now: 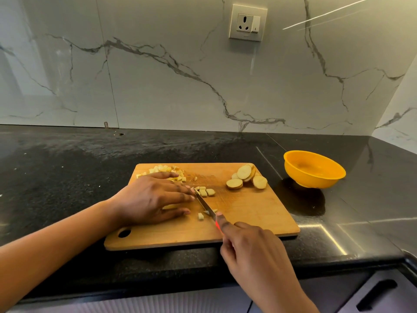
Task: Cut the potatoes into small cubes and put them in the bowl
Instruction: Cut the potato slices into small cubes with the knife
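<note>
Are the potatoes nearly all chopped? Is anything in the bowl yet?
About halfway. Done: a pile of cubes sits at the far left corner of the cutting board. In hand: the right hand grips the knife, chopping small pieces, while the left hand presses down beside it. Left: round potato slices wait uncut on the far right, and the yellow bowl looks empty.

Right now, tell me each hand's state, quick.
Left hand: open, straight fingers pressing a potato piece onto the cutting board.
Right hand: closed round the knife handle.
</note>
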`<state>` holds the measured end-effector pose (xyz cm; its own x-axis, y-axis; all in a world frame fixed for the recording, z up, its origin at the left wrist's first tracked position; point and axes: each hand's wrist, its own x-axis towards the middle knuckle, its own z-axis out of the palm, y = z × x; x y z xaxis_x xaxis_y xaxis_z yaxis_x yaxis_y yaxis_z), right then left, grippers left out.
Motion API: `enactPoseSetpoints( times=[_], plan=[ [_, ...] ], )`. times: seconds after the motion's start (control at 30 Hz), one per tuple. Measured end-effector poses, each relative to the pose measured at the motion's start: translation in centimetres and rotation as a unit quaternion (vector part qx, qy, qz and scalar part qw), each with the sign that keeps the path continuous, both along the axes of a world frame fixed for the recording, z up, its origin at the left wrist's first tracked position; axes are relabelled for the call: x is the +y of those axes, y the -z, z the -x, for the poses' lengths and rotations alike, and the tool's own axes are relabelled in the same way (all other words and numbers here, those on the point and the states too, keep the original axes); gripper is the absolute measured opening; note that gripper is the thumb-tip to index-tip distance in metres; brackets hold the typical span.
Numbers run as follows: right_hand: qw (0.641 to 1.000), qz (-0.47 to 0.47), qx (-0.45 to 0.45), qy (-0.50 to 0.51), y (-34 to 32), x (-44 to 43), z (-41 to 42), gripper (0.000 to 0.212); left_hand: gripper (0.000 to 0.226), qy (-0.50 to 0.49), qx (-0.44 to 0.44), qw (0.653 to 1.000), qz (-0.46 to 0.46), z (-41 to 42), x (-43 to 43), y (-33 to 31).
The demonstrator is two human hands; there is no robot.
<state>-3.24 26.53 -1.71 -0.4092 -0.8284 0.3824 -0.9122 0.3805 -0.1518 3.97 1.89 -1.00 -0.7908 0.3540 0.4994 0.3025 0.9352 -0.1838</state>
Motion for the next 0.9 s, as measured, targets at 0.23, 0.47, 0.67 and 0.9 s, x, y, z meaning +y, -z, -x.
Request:
enactPoseSetpoints(
  times=[0.23,0.47,0.67,0.9],
  plan=[
    [0.999,-0.022,-0.001,-0.033,-0.9,-1.0,-0.1,0.054,0.033,-0.036,0.025,0.997,-0.056,0.9,3.0,0.2],
    [0.999,-0.023,0.006,-0.032,-0.6,-1.3,0.5,0.053,0.041,-0.096,0.01,0.991,-0.09,1.4,3.7,0.6],
    [0.998,-0.039,-0.015,-0.04,-0.7,0.8,0.0,0.055,0.036,-0.119,0.002,0.986,-0.112,1.3,3.7,0.6],
    [0.997,-0.06,-0.017,-0.049,-2.0,4.1,-0.2,0.051,0.037,-0.172,0.013,0.98,-0.102,1.3,3.3,0.6]
  ],
)
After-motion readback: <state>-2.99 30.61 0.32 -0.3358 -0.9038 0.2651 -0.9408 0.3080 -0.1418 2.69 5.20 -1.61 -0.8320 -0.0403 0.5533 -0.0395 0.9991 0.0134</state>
